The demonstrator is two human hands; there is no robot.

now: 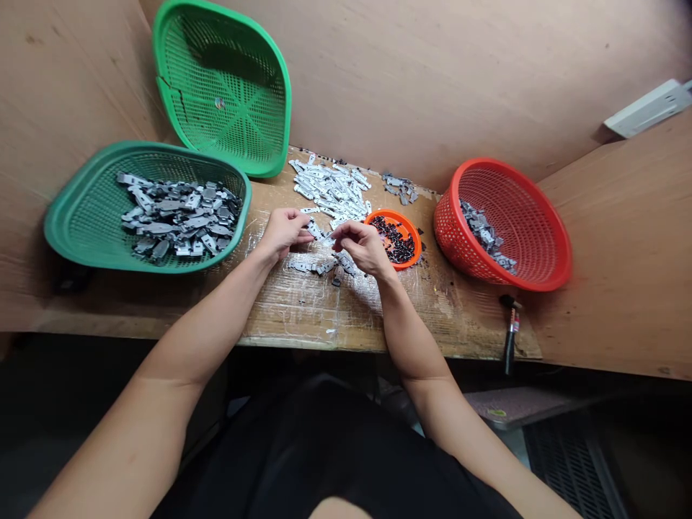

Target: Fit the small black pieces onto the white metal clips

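My left hand (285, 231) and my right hand (363, 247) meet over the middle of the wooden bench (303, 317), fingers pinched together on a small grey metal part (322, 235) between them. Just below the hands lies a little cluster of grey metal parts (324, 265). Behind them is a heap of white flat pieces (332, 189). A small orange dish (411, 234) of tiny dark bits sits right beside my right hand.
A green basket (81, 216) with several grey metal parts stands at the left. Another green basket (221, 86) leans on the back wall. A red basket (533, 238) holding grey parts is at the right, a hammer (510, 331) by the bench edge below it.
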